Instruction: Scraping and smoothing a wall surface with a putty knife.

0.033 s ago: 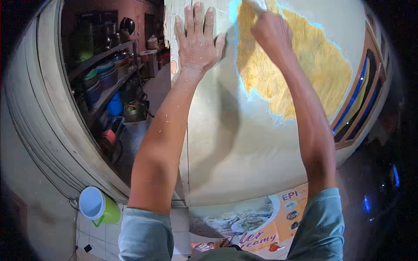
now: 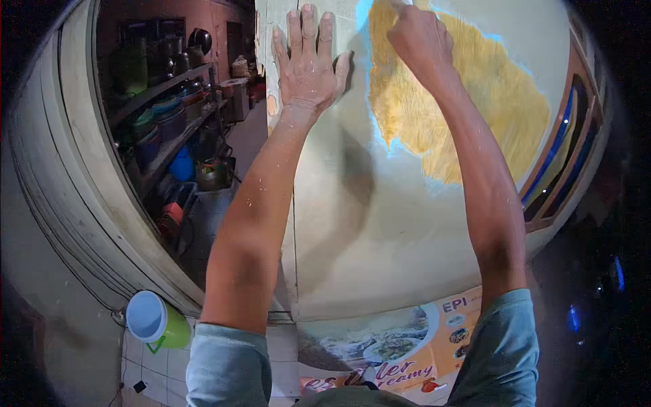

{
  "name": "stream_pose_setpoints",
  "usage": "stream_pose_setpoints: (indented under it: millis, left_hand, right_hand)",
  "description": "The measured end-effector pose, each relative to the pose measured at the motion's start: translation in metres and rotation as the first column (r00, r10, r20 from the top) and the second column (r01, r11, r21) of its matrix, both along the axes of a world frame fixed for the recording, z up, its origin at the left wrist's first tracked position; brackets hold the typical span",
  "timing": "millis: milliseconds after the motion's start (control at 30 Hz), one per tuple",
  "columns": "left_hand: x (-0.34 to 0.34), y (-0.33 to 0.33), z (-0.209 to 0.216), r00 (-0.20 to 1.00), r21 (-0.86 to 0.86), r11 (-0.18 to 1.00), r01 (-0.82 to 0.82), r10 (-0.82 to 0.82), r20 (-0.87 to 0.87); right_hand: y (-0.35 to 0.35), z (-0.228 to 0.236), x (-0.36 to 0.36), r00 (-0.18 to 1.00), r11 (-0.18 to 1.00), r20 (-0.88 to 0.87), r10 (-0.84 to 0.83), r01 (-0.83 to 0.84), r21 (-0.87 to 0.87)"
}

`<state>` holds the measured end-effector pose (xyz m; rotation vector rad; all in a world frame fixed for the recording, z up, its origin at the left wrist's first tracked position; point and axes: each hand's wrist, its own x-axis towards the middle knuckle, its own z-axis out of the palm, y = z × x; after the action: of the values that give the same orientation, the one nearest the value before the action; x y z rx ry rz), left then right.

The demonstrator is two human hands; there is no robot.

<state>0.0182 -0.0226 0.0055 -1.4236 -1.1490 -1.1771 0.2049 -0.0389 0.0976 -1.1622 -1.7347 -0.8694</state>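
Observation:
My left hand (image 2: 306,74) lies flat with fingers spread on the pale painted panel (image 2: 332,251), close to its chipped left edge. Fingers closed, my right hand (image 2: 422,42) grips what looks like a scraper (image 2: 407,2); only a small light part of it shows at the top edge of the picture. That hand is over the upper left of a bare wood patch (image 2: 488,102), yellow-brown and ringed by ragged light-blue paint. White flecks dot both forearms.
Left of the panel, a doorway opens onto shelves (image 2: 159,88) of pots and basins. A green bucket (image 2: 178,332) stands on the tiled floor at lower left. A printed banner (image 2: 400,339) lies below the panel. Wooden window slats (image 2: 566,149) edge the right side.
My right hand has shifted slightly up and left, and less of the scraper shows now. My left hand stays in place on the panel.

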Motion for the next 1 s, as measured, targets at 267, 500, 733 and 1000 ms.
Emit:
stream_pose_setpoints:
  millis: [267, 500, 733, 1000]
  left_hand:
    - [-0.02, 0.019, -0.006, 1.0, 0.149, 0.989, -0.027, 0.027, 0.001]
    - [-0.02, 0.015, -0.006, 0.999, 0.159, 0.987, -0.035, 0.036, 0.001]
    - [-0.019, 0.02, -0.004, 1.0, 0.148, 0.989, -0.004, 0.003, 0.005]
    - [-0.017, 0.022, -0.004, 0.999, 0.211, 0.977, -0.037, 0.039, -0.008]
  right_hand:
    - [-0.003, -0.116, -0.026, 0.996, 0.998, -0.07, 0.051, -0.053, -0.037]
    - [-0.02, -0.123, -0.03, 0.986, 0.971, -0.155, 0.058, -0.092, -0.219]
    - [-0.023, -0.082, -0.037, 0.98, 0.987, -0.171, 0.104, -0.123, -0.102]
    - [-0.018, -0.257, -0.002, 0.989, 0.968, -0.15, 0.003, -0.04, -0.248]
